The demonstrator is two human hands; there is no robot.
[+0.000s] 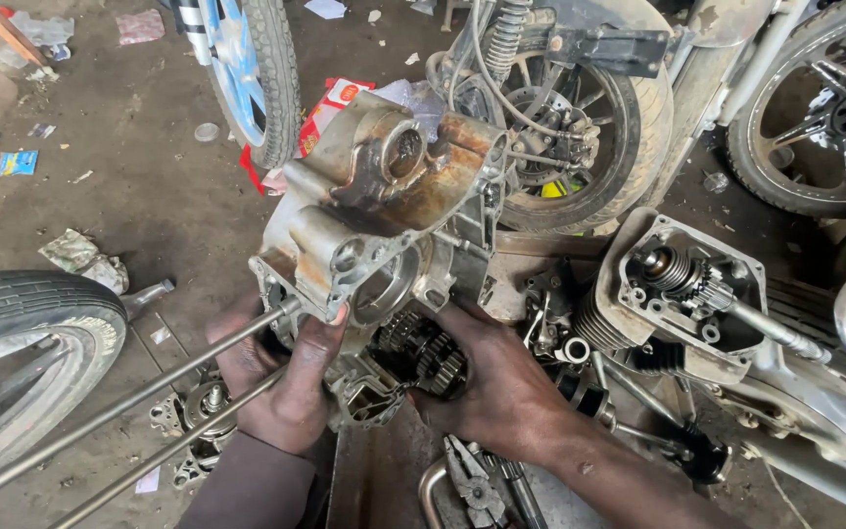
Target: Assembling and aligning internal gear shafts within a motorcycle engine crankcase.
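My left hand [281, 377] has its fingers [330, 328] clamped on the lower edge of the grimy, rust-stained grey cast-metal engine case [384, 211], tilting it up; my right hand [501, 387] grips under the same case beside the dark steel gear cluster [423, 355], bracing it. Two long steel rods [119, 416] slant away left of the case. Right of it lies a ribbed grey metal housing with a splined shaft [687, 289].

Motorcycle wheels [580, 118], pliers [470, 480] and litter [80, 257] lie around
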